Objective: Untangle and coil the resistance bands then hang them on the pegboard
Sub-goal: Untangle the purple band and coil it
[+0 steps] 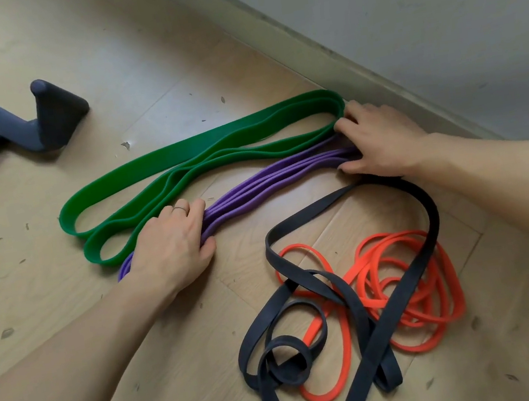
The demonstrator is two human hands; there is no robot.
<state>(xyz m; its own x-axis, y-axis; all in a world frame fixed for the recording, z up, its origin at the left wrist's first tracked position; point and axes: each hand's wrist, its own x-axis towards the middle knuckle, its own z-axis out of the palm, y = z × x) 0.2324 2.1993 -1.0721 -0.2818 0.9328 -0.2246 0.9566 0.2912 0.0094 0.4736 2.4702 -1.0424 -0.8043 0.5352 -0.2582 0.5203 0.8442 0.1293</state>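
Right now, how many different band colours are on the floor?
4. Green band folded nearest the wall; purple band beside it under both hands; black band and orange band tangled together nearer the camera. Another may lie out of frame.

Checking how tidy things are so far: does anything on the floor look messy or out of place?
Yes. The black band and orange band lie knotted together in a heap at lower right, while the green band and purple band lie folded side by side. Small debris flecks dot the floor.

Pale wood floor carries green band and purple band mid-frame, tangled black band and orange band lower right.
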